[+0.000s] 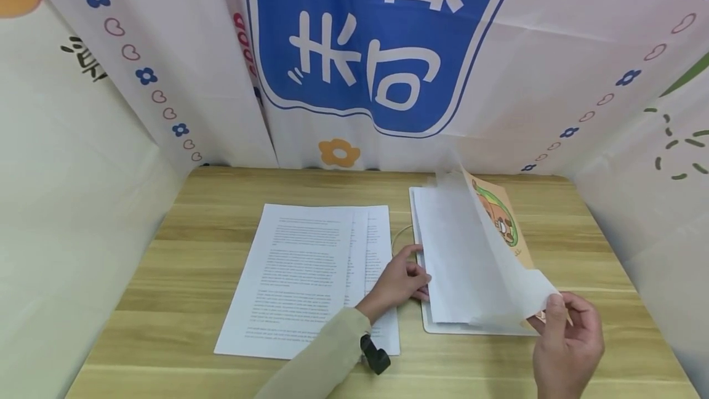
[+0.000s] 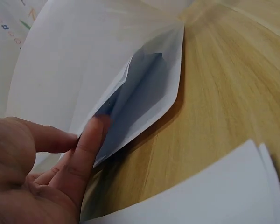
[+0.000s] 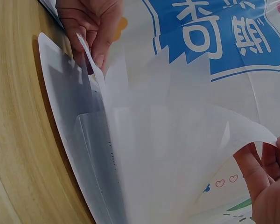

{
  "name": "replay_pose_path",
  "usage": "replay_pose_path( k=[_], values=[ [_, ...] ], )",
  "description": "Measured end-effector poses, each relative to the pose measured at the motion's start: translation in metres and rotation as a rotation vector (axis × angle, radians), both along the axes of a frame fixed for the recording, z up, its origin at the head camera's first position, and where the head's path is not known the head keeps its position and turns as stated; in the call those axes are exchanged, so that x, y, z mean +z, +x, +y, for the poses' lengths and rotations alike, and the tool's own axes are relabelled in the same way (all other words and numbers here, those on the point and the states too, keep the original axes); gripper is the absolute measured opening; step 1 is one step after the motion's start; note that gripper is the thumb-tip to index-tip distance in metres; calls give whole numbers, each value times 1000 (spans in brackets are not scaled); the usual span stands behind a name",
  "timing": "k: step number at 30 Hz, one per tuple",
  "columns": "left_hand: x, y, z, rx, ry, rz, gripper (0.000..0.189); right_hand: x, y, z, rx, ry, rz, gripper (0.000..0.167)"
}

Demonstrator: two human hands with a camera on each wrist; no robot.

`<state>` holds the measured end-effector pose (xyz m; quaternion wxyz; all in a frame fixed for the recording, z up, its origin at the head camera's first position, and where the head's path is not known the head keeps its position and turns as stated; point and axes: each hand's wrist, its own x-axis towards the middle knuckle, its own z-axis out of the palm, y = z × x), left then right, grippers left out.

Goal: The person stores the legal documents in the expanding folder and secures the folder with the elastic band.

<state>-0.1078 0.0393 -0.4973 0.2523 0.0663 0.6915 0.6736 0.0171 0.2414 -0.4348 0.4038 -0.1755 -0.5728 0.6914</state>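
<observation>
A folder [image 1: 460,329] lies open on the right of the table. Its tan front cover [image 1: 512,202], with a cartoon animal in a green ring, is raised and tilted. My right hand [image 1: 570,337] pinches the lower corner of that lifted cover and a white, partly see-through sheet [image 3: 154,140]. At the folder's left side, my left hand [image 1: 396,282] pinches the edge of white paper [image 1: 454,257] between thumb and fingers. In the left wrist view, a gap shows between this paper and the folder's back [image 2: 149,98]. How many sheets it holds I cannot tell.
Several printed sheets [image 1: 299,276] overlap on the wooden table [image 1: 166,276], left of the folder and partly under my left forearm. A thin yellowish loop [image 1: 396,236] shows at the folder's left edge. Printed cloth [image 1: 343,122] hangs behind the table and along its sides.
</observation>
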Motion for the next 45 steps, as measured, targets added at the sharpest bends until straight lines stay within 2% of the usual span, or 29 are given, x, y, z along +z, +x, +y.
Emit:
replay_pose_path(
  k=[12,18,22,31,45],
  values=[
    [-3,-2,4,-85,20,-34,68,2,-1,-2,-2,21,-28,7],
    [-3,-4,6,-108,16,-46,70,3,-1,-2,-17,53,-88,15],
    [-4,-3,8,-126,16,-43,72,3,-1,-2,-19,58,-108,9],
    [-3,-2,11,-157,-12,-20,74,3,-2,-4,-1,39,-60,4],
    [3,-1,5,-165,-25,-11,72,2,-2,-3,-2,45,-64,5]
  ],
)
